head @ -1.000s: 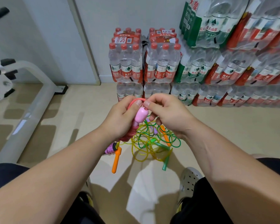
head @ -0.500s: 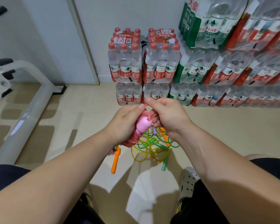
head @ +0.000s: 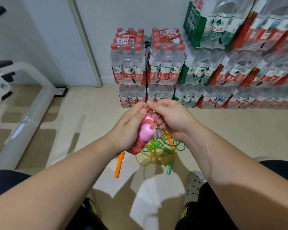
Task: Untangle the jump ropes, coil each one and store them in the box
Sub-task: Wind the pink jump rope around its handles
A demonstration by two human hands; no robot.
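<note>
My left hand [head: 129, 128] grips a coiled red jump rope [head: 136, 148] together with its pink handles [head: 146, 131]. My right hand [head: 170, 118] pinches the free end of that red cord just above the handles, thumb and forefinger closed on it. On the floor below lies a tangle of yellow and green ropes [head: 154, 154], with an orange handle [head: 118, 165], a second orange handle [head: 170, 141] and a green handle [head: 170, 167] sticking out. No box is in view.
Shrink-wrapped packs of water bottles [head: 165, 67] are stacked against the wall ahead and to the right. A white metal frame [head: 28, 110] stands on the floor at left. My knees and a grey perforated shoe [head: 194, 185] are at the bottom.
Both hands have dropped slightly and drawn closer. The loop of red cord above the pink handles has been pulled in tight; my right hand now pinches its end.
</note>
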